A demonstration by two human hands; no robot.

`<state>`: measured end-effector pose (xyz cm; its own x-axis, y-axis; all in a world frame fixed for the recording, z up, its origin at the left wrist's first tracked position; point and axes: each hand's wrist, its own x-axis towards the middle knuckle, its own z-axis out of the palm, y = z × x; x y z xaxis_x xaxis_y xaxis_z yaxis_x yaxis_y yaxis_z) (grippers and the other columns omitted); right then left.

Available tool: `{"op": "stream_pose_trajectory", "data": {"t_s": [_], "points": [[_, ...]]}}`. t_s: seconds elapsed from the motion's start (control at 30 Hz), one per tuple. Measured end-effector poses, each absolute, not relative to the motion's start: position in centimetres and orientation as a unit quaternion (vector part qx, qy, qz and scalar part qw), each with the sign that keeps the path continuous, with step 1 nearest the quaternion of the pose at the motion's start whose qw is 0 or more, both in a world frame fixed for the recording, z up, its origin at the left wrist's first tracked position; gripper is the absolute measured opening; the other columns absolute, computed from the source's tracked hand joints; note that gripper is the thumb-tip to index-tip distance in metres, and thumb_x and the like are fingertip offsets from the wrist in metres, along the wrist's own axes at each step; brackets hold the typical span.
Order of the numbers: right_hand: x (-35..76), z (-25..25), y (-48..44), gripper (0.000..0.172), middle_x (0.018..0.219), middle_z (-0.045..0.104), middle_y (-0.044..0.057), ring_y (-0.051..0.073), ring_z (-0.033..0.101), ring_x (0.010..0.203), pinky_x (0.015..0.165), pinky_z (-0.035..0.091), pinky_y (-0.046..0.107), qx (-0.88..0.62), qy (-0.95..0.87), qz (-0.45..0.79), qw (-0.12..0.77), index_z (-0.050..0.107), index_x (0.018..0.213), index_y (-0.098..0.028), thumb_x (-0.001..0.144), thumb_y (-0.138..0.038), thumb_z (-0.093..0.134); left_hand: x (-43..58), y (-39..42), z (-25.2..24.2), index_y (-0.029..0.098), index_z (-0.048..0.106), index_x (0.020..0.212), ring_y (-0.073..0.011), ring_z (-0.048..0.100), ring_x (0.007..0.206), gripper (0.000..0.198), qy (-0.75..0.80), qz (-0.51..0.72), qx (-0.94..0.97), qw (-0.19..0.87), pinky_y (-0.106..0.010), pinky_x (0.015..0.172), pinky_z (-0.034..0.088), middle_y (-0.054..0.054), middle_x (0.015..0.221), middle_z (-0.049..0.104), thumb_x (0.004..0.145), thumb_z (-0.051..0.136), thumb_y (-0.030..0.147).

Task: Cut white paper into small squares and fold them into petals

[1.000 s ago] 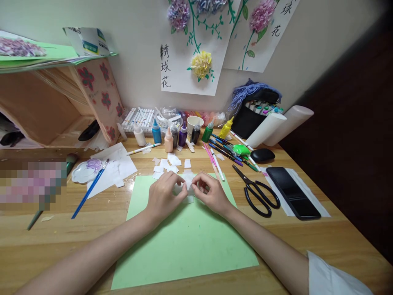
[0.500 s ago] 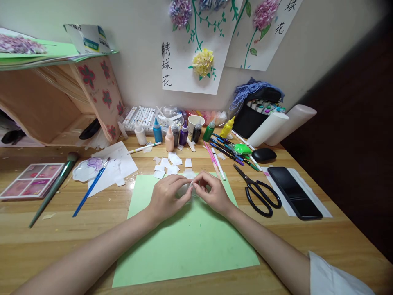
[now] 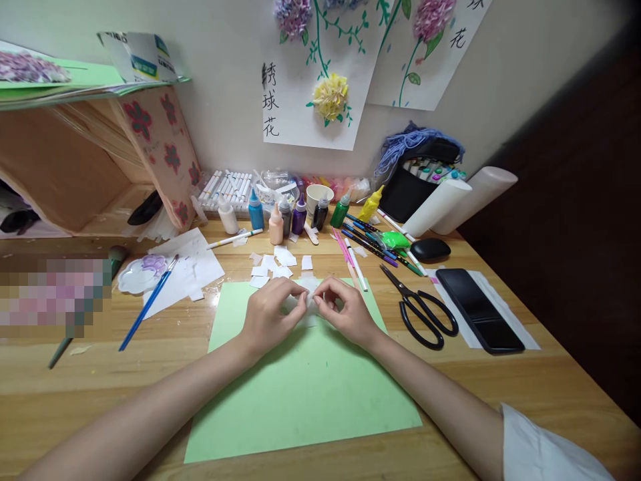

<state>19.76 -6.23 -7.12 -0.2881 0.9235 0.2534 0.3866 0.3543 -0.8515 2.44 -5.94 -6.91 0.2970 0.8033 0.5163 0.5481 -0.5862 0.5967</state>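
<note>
Left hand and right hand pinch a small white paper piece near the 12 o'clock edge of a green sheet on the counter.
Clock from the hands: far out at 9, an item blurred to blocks, unreadable; nearer, a paint tray, purple smears. Left fingers nearly closed, thumb to forefinger, seemingly on the piece's edge; uneven pull could tear it. Loose scraps at 11, close by; a knuckle could scatter them. Piece mostly hidden by fingers, exact shape and fold can't be told. Right fingers likewise pinched; a slack pinch could drop it. Scissors at 3, blades partly apart, well clear. Right sleeve at 4, cut off by frame.
</note>
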Motion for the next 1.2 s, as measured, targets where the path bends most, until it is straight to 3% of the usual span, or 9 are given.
{"op": "stream_pose_trajectory", "data": {"t_s": [0.77, 1.2], "points": [[19.91, -7.46, -6.03, 0.004, 0.067, 0.048, -0.003, 0.01, 0.042, 0.058, 0.054, 0.034, 0.022, -0.491, -0.675, 0.371, 0.406, 0.05, 0.076, -0.019, 0.08, -0.018, 0.051, 2.38, -5.57, -6.83, 0.018, 0.056, 0.087, -0.0122, 0.053, 0.072, 0.006, 0.478, 0.452, 0.733, 0.171, -0.025, 0.065, 0.044, -0.002, 0.082, 0.062, 0.083, 0.051, 0.016], [20.07, -7.62, -5.85, 0.004, 0.068, 0.047, -0.003, 0.011, 0.043, 0.06, 0.056, 0.036, 0.023, -0.48, -0.663, 0.399, 0.415, 0.049, 0.077, -0.019, 0.081, -0.02, 0.05, 2.39, -5.71, -7.24, 0.018, 0.045, 0.103, -0.0112, 0.053, 0.072, 0.022, 0.503, 0.468, 0.708, 0.162, -0.024, 0.066, 0.046, -0.002, 0.085, 0.056, 0.082, 0.052, 0.018]]}}
